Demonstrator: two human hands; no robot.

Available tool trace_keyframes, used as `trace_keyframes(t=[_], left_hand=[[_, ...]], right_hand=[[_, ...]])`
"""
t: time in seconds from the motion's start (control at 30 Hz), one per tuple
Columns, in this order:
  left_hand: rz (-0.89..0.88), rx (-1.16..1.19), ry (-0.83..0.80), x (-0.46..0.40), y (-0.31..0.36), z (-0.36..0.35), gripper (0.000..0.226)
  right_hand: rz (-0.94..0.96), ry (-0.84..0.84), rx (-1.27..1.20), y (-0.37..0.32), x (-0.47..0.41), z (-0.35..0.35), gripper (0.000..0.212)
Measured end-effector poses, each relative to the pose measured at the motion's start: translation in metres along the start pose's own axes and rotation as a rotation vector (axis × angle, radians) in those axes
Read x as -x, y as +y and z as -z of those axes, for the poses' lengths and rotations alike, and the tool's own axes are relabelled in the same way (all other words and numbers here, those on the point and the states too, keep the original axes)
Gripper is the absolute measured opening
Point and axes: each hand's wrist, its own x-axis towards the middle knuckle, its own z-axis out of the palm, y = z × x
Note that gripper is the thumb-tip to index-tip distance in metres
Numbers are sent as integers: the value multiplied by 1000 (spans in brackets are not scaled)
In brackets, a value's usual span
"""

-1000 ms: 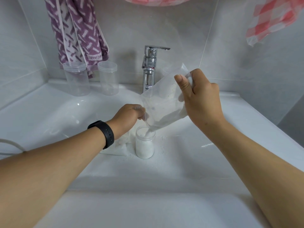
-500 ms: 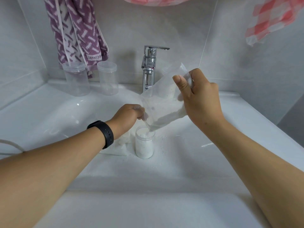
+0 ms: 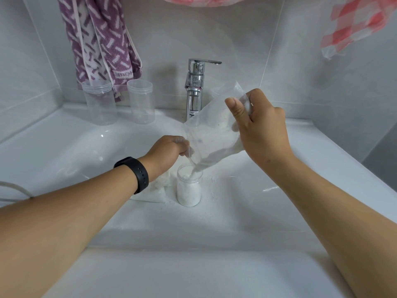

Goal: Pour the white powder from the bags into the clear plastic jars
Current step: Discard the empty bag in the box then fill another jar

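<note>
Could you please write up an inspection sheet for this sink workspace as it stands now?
Surface: white sink basin, white grains scattered around the jar.
Job's things: clear plastic bag tilted, its lower corner over the open jar, powder running in; the jar stands upright and is largely full. A second bag of powder lies left of the jar. Two empty jars stand on the back ledge.
Clutter: nothing seen.
Hands: left hand pinches the bag's lower edge; right hand grips its upper end.
Cables: pale cord at the left edge.
Surroundings: chrome faucet, purple towel, pink checked cloth, grey tiles.
</note>
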Motion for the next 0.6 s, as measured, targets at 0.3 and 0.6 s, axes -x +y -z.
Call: trace_keyframes(t=[0.3,0.6], left_hand=[[6,-7,0,1,0,0,38],[5,-2,5,0,-1,1,40]], right_hand=[[-1,-9,15,-1,1,4,43],[-19,-28,13,-1,0,4,44]])
